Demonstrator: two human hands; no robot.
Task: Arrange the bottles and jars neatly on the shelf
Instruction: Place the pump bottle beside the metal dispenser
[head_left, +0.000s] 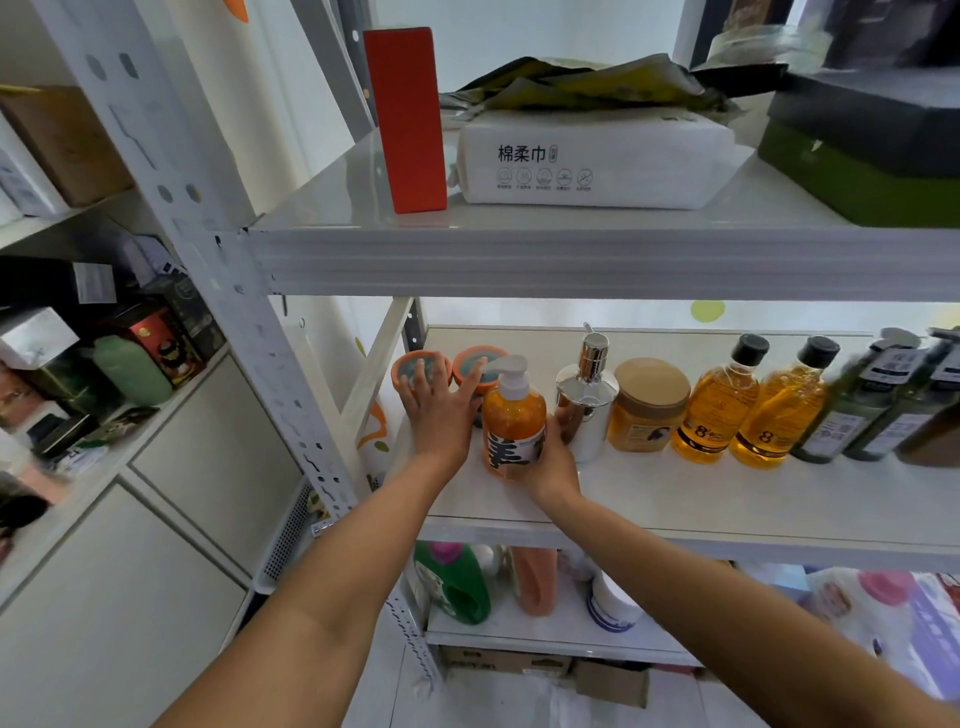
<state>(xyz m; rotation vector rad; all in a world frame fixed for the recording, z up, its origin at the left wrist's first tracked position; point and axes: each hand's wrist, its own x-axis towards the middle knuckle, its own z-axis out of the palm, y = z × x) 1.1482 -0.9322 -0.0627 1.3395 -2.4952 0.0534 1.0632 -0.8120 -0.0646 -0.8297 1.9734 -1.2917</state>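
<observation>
— What stands up top?
— A red box (408, 119), upright, just beside a white tissue pack (597, 161). A crumpled bag (582, 85) lies on the pack.
— And right of that?
— A dark box (872, 119) sitting on a green box (857, 182).
— In the cabinet (171, 467) at left?
— A cardboard box (62, 140) above; a green canister (132, 371) and a red-black tin (156, 338) below, close together.

"棉柔巾" on pack (597, 161); "8" on bottles (714, 410)
</observation>
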